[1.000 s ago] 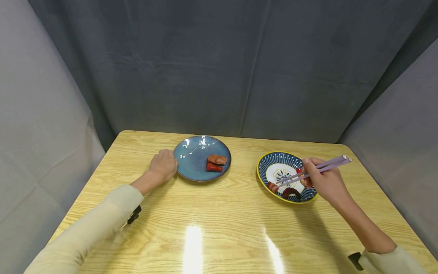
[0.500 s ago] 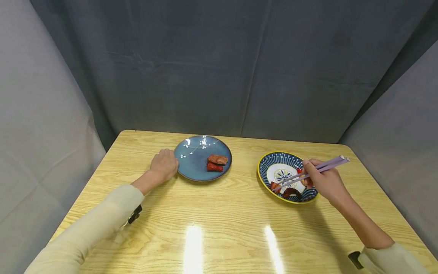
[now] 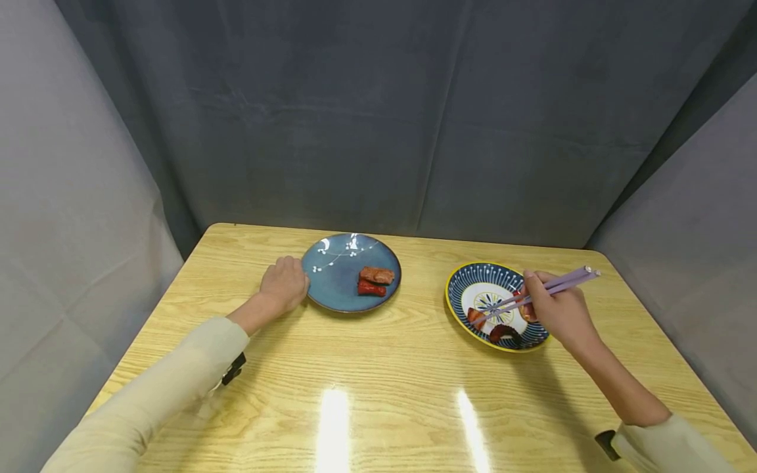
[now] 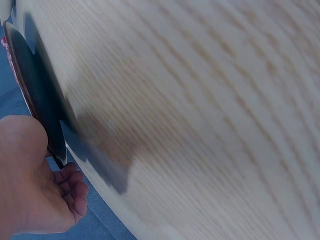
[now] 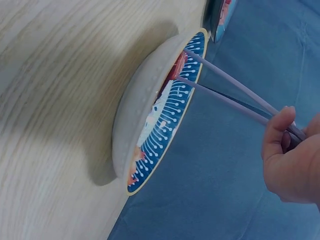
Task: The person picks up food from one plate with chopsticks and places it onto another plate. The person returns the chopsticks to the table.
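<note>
My left hand (image 3: 284,284) pinches the left rim of a blue plate (image 3: 331,286), its thumb above and curled fingers at the edge (image 4: 69,187). A brownish meat piece (image 3: 376,275) and a red piece (image 3: 370,288) lie on that plate. My right hand (image 3: 564,315) holds a pair of lilac chopsticks (image 3: 568,281) over a patterned, yellow-rimmed bowl (image 3: 458,289). Their tips are at a red, bacon-like piece (image 3: 476,319) by the bowl's near left side; a firm grip on it cannot be made out. Beside it lies a dark curved piece (image 3: 501,332). More food (image 3: 528,313) is partly hidden by my right hand.
Plate and bowl stand apart on a light wooden table (image 3: 402,368), whose far edge meets a dark grey curtain (image 3: 331,131). Pale cloth walls (image 3: 71,184) rise at both sides. Two bright light reflections lie on the near tabletop.
The bacon-like piece has shifted slightly and turned more upright at the chopstick tips. My right hand and forearm have moved a little to the left. My left hand stays at the plate.
</note>
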`<state>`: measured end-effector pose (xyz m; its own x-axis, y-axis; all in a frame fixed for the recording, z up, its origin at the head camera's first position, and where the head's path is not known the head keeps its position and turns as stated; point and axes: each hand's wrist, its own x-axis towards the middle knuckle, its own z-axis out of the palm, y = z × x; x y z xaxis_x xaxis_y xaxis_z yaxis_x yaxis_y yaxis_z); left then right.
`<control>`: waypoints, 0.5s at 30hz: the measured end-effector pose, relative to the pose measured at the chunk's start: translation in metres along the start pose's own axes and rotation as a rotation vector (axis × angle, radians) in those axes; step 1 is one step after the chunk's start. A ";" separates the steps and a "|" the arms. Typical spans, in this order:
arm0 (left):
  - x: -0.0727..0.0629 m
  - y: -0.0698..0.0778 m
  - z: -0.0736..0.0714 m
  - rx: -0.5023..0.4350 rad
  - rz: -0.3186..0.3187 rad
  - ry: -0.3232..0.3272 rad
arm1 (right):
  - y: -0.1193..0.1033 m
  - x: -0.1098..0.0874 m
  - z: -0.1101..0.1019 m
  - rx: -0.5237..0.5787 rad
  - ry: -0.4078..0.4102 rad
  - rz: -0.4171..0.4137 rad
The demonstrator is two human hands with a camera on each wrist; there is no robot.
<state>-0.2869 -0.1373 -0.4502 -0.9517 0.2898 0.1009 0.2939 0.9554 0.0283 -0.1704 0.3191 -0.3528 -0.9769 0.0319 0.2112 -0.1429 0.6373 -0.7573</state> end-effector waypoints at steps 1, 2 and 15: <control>0.000 0.000 0.000 0.001 0.002 0.000 | -0.002 0.000 0.000 0.003 0.003 -0.001; 0.000 0.000 0.000 0.003 0.004 0.002 | -0.004 0.000 -0.001 0.003 0.006 -0.006; -0.001 0.002 -0.003 -0.005 -0.005 -0.011 | -0.029 0.006 0.004 0.036 0.044 -0.043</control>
<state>-0.2854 -0.1362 -0.4474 -0.9542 0.2855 0.0897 0.2894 0.9566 0.0337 -0.1723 0.2980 -0.3318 -0.9620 0.0389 0.2703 -0.1913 0.6105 -0.7686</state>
